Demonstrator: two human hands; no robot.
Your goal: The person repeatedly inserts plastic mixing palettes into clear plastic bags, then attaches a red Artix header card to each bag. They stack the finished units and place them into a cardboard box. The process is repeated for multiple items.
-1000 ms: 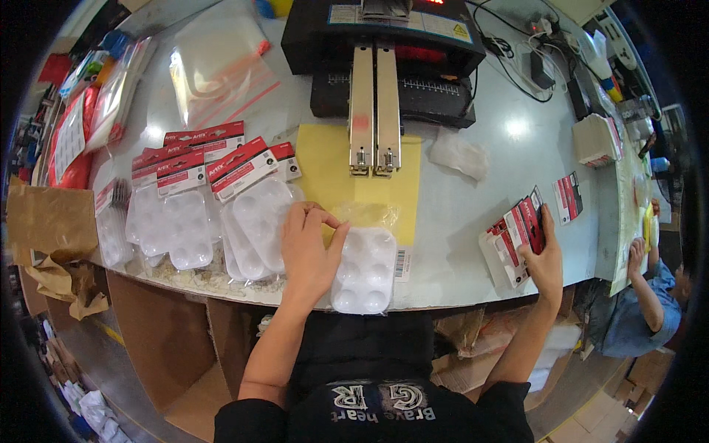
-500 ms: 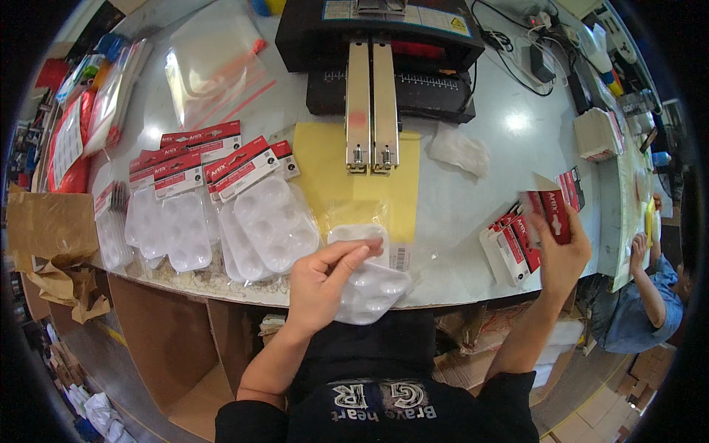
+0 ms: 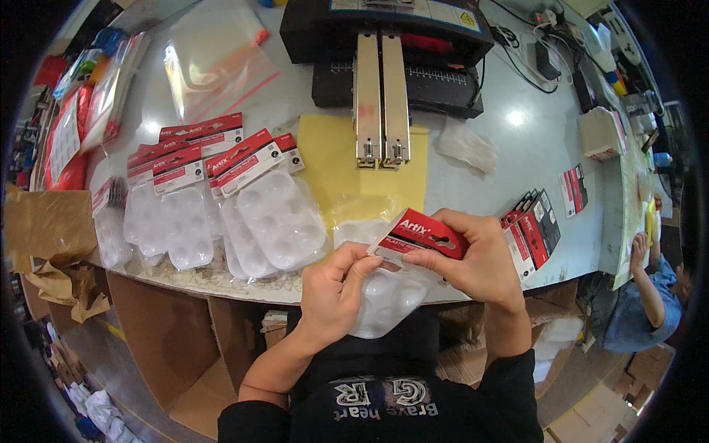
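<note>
At the table's front edge, my left hand [image 3: 329, 295] pinches the top of a clear bag holding a white plastic paint palette [image 3: 380, 306]. My right hand [image 3: 480, 262] grips a red and white folded header card [image 3: 417, 232]. The card meets the bag's top edge close to my left fingertips; whether the bag is inside its fold I cannot tell. Behind them another white palette [image 3: 358, 231] in clear film lies partly hidden. A stack of red and black header cards [image 3: 533, 240] lies right of my right hand.
Carded palettes [image 3: 277, 214] overlap on the left. A black machine [image 3: 399, 85] with two long metal arms stands behind a yellow sheet [image 3: 332, 159]. Crumpled white film [image 3: 467, 148] and a loose card [image 3: 573, 190] lie rightward. A co-worker's arm [image 3: 650, 284] shows far right.
My right hand has brought the header card leftward from the stack to the bag's top. My left hand has shifted slightly right and down with the bagged palette.
</note>
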